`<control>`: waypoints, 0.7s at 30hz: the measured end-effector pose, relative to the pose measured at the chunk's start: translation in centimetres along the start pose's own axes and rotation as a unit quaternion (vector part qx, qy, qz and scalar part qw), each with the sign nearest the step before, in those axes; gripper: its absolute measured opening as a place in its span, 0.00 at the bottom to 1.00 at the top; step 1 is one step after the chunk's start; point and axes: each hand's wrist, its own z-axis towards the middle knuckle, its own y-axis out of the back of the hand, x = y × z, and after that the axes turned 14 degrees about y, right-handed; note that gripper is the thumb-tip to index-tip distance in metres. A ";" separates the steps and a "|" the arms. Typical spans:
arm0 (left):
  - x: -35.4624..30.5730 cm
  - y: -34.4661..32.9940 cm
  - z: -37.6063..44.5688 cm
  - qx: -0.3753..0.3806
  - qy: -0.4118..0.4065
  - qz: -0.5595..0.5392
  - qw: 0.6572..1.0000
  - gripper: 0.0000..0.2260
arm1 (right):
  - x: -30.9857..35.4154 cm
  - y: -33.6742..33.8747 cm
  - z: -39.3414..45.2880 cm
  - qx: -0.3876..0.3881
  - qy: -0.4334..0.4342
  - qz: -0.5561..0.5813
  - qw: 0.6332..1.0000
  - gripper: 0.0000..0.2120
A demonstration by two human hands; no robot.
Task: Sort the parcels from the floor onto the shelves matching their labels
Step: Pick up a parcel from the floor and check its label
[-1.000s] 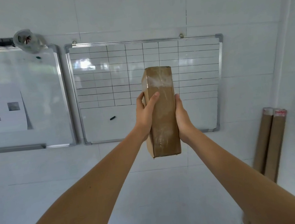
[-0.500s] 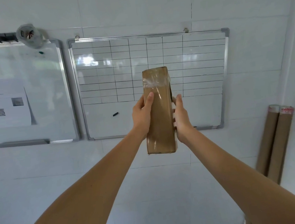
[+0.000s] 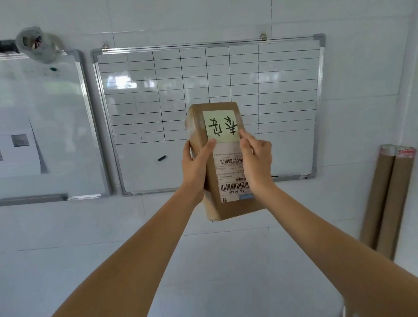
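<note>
I hold a brown cardboard parcel (image 3: pixel 234 207) upright at arm's length in front of the wall. Its labelled face is turned toward me: a pale yellow note (image 3: pixel 221 126) with handwritten characters, upside down, sits near the top, and a white shipping label (image 3: pixel 230 174) with barcodes lies below it. My left hand (image 3: pixel 195 169) grips the parcel's left side, thumb across the front. My right hand (image 3: pixel 256 160) grips the right side, fingers touching the note's lower corner. No shelves or floor parcels are in view.
A gridded whiteboard (image 3: pixel 142 87) hangs on the white tiled wall behind the parcel, a plain whiteboard (image 3: pixel 63 122) with a printed sheet (image 3: pixel 9 144) to its left. Two brown cardboard tubes (image 3: pixel 389 197) lean against the wall at right.
The parcel has been rotated in my hands so its labelled face now shows instead of the plain taped side. My right hand shifted onto the front edge.
</note>
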 end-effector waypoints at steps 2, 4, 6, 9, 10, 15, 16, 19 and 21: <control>-0.1 0.4 0.3 0.022 0.005 0.008 1.000 0.37 | -0.4 0.5 0.0 0.013 0.014 0.010 1.000 0.23; -0.4 0.7 0.4 0.054 0.015 0.026 0.998 0.34 | -0.7 1.2 0.0 0.042 -0.020 0.054 0.997 0.26; -0.6 0.9 0.4 0.091 0.015 0.029 0.995 0.26 | -1.3 1.6 -0.1 0.067 -0.078 0.101 0.990 0.29; -0.4 1.0 0.4 0.123 0.018 0.020 0.992 0.19 | -1.6 1.8 -0.5 0.081 -0.142 0.154 0.974 0.39; -0.4 0.9 0.2 0.125 0.020 0.023 0.992 0.18 | -1.7 1.7 -0.6 0.085 -0.148 0.160 0.972 0.41; -0.2 1.1 -0.1 0.123 0.045 0.041 0.991 0.18 | -1.8 2.0 -0.4 0.081 -0.160 0.173 0.968 0.38; -0.3 1.2 -0.1 0.128 0.057 0.052 0.989 0.18 | -1.7 2.2 0.0 0.084 -0.165 0.177 0.967 0.37; -0.9 1.6 -0.5 0.168 0.092 0.103 0.976 0.19 | -1.1 3.1 1.4 0.077 -0.207 0.190 0.957 0.44; -1.3 1.9 -0.7 0.193 0.112 0.142 0.964 0.18 | -0.9 4.0 2.3 0.088 -0.215 0.184 0.955 0.44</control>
